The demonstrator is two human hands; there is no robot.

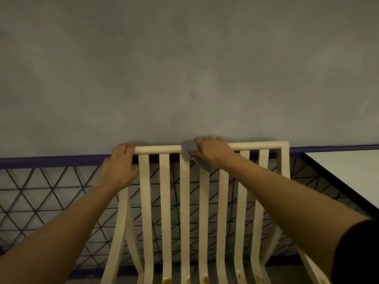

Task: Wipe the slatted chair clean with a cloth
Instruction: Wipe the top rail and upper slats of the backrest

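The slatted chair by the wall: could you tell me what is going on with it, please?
A person is wiping the cream slatted chair. The left hand grips the top rail at its left corner, while the right hand holds a grey cloth over the rail's middle. Brown stains show on the lower slats.

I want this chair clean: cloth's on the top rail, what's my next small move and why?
Probably slide the cloth in your right hand leftward along the top rail toward your left hand, which grips the corner: the cloth sits mid-rail with bare rail between the hands.
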